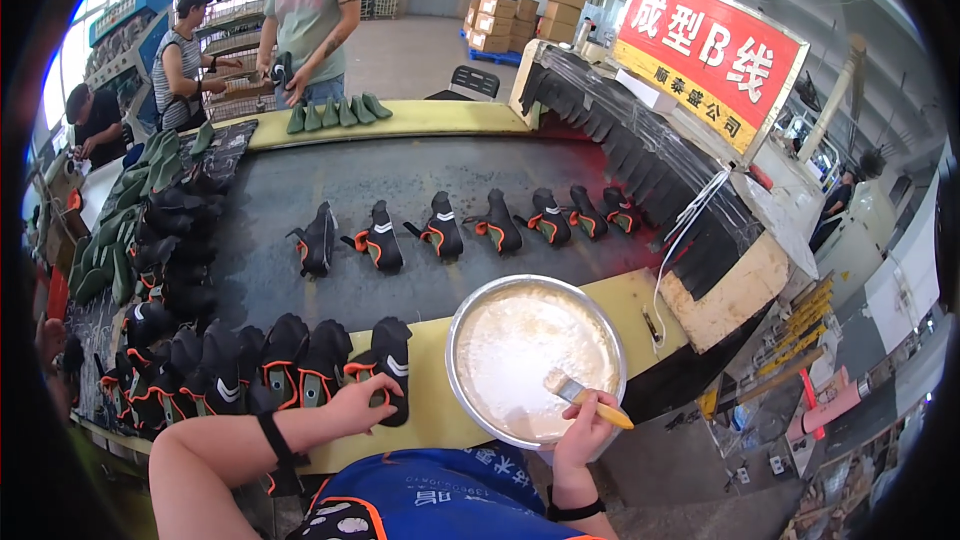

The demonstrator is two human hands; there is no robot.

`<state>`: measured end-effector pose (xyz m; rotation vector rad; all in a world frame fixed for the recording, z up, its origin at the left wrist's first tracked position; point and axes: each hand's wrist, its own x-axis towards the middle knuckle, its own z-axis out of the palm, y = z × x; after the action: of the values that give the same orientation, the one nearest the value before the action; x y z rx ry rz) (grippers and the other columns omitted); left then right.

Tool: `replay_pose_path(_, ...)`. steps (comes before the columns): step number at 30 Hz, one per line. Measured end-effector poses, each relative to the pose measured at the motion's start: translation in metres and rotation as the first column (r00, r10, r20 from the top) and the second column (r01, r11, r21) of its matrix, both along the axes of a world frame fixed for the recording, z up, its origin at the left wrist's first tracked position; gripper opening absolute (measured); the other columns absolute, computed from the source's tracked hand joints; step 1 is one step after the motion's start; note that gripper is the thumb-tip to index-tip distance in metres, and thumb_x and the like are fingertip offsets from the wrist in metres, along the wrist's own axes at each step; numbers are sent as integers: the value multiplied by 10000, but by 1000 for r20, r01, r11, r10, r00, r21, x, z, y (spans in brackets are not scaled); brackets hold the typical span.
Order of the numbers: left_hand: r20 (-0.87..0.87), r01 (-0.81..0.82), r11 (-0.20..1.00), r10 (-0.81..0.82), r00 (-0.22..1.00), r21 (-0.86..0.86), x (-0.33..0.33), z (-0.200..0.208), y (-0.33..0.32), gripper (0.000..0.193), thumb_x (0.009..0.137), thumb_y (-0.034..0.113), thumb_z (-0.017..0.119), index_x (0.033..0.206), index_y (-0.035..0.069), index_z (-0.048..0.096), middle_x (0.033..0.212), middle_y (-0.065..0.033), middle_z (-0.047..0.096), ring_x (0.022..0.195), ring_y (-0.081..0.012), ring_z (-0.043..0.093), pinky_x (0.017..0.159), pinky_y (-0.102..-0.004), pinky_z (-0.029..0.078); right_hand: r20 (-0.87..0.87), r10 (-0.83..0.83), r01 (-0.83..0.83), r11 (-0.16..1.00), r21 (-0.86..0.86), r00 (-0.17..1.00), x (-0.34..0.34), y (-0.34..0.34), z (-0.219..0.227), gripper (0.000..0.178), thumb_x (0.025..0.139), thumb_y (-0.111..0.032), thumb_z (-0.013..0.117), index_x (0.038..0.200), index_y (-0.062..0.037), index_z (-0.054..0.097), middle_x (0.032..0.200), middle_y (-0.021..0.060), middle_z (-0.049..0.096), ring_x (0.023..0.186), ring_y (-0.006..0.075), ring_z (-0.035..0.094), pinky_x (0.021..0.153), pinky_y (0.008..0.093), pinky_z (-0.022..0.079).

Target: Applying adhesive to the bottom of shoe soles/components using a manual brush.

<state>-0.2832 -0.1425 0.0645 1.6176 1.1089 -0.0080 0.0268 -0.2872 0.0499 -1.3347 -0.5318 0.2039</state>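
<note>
My right hand [586,432] is closed round the yellow handle of a flat paintbrush [570,390]. Its bristles hang over a wide metal basin [461,380] of creamy white liquid, at the front edge of the bench. On the left, my left hand [358,408] grips a black shoe upper [391,348] with orange edging, fingers at its opening. Beside that upper stand several similar black uppers [285,345], crowded together on the yellow ledge. Some have green lasts showing inside.
Several black uppers [441,225] lie in a row on a dark conveyor belt [300,175], which runs under a black strip curtain [580,105]. Green lasts [340,113] stand on the far ledge, with more piled at left. A person [312,20] across the belt holds a dark shoe.
</note>
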Motion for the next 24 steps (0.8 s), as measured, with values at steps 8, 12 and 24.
replay_pose_path(8, 219, -158, 924, 245, 945, -349, -48, -25, -69, 493, 946, 126, 683, 1349, 204, 410, 1038, -87, 594, 902, -158, 629, 739, -290, 560, -74, 12, -11, 1000, 12, 997, 6, 3, -3, 102, 1024, -155, 537, 1046, -55, 544, 843, 30, 576, 622, 82, 537, 587, 217, 460)
replay_pose_path(12, -100, 57, 924, -21, 995, 378, -46, -11, -80, 719, 878, 386, 722, 1460, 235, 328, 1196, -272, 537, 987, -385, 653, 890, -442, 532, -184, 30, -19, 998, 62, 982, 10, 4, 5, 124, 1022, -172, 543, 1070, -59, 555, 853, 32, 588, 644, 93, 555, 602, 232, 485)
replay_pose_path(24, -127, -73, 953, 115, 985, 296, -12, -46, -40, 1128, 703, 317, 783, 1595, 165, 109, 1306, -332, 458, 1029, -431, 640, 921, -441, 533, -495, 341, -194, 925, 326, 799, 4, 4, 43, 220, 1057, -267, 501, 1189, -99, 554, 987, 69, 627, 833, 194, 668, 733, 328, 577)
